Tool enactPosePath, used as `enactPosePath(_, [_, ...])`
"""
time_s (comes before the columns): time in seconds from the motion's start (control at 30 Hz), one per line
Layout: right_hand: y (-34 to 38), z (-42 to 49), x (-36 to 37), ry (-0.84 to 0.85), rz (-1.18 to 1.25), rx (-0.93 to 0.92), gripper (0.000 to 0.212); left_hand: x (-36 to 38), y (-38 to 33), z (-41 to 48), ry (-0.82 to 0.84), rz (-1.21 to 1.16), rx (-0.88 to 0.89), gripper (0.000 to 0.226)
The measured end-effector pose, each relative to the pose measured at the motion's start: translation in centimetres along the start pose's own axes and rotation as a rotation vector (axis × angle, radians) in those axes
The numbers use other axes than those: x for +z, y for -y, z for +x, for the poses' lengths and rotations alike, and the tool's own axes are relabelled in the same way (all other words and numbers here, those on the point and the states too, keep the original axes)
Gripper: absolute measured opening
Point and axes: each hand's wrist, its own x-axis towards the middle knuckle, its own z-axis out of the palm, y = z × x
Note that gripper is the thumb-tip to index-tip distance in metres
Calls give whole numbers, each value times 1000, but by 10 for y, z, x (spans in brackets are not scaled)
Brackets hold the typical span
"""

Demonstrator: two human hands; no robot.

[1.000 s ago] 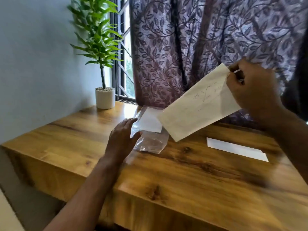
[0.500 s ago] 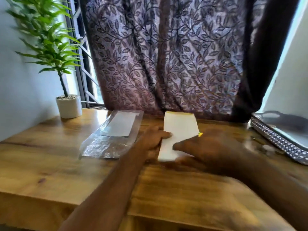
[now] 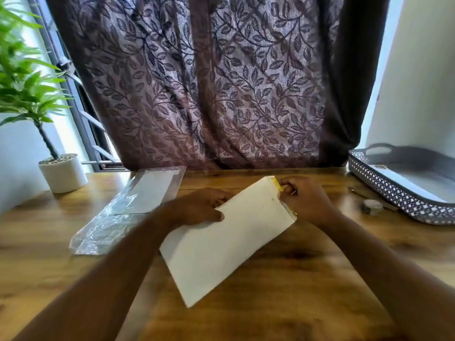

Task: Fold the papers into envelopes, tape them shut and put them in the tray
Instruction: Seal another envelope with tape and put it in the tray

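Left hand (image 3: pixel 202 207): grips the long left edge of the white envelope (image 3: pixel 226 239), thumb pressed on the upper face, fingers hidden behind the paper.

Right hand (image 3: pixel 306 200): fingers curled, pinching the envelope's far short end at the yellow strip (image 3: pixel 277 184) that runs along that edge.

Envelope: held between both hands at a slant, far end toward the right hand and near corner pointing back at the person. It sits over the wooden table (image 3: pixel 307 286) (whether the near corner touches the wood cannot be told).

Left of the envelope, just beside the left hand: a clear plastic sleeve (image 3: pixel 105 230), lying flat, with white paper (image 3: pixel 150 193) showing inside its far half.

Further left of the envelope, well apart: a potted plant (image 3: pixel 62 173) in a white pot.

Right of the envelope, well apart: a grey tray (image 3: pixel 394 200) with a perforated wall, at the table's edge. A small blurred roll (image 3: pixel 371 205) lies between envelope and tray, near the tray wall.

Beyond the envelope: a leaf-patterned curtain (image 3: pixel 209 89) hangs down to the table's far edge.
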Motion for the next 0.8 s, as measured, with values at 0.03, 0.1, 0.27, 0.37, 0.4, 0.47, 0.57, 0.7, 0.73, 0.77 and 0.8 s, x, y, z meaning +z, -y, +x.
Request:
enactPosePath(0.03, [-6,0,0,1,59,16,27,-1,1,5,-9,14,6,40])
enactPosePath(0.1, [-16,-2,-2,47,232,77,25,0,6,17,-41,86,-23,38])
enactPosePath(0.27, [-32,1,-4,123,550,241,22,23,16,56,-297,347,-127,26])
enactPosePath(0.37, [-38,4,-6,165,676,294,29,45,16,70,-576,413,-110,26])
enactPosePath(0.4, [-38,4,-6,181,689,299,33,49,18,72,-619,398,-98,27])
enactPosePath(0.47, [-37,5,-7,214,714,303,41,48,23,77,-654,346,-61,27])
enactPosePath(0.57, [-38,7,-7,287,801,313,54,44,28,77,-667,217,41,26])
enactPosePath(0.7, [-38,5,1,378,804,244,60,42,35,72,-570,217,142,35])
enactPosePath(0.73, [-39,4,2,380,800,232,60,42,35,73,-559,223,156,36])
enactPosePath(0.77, [-41,4,4,374,786,228,61,43,36,75,-548,225,166,34])
enactPosePath(0.8, [-42,4,5,366,770,223,62,45,35,76,-535,224,172,30])
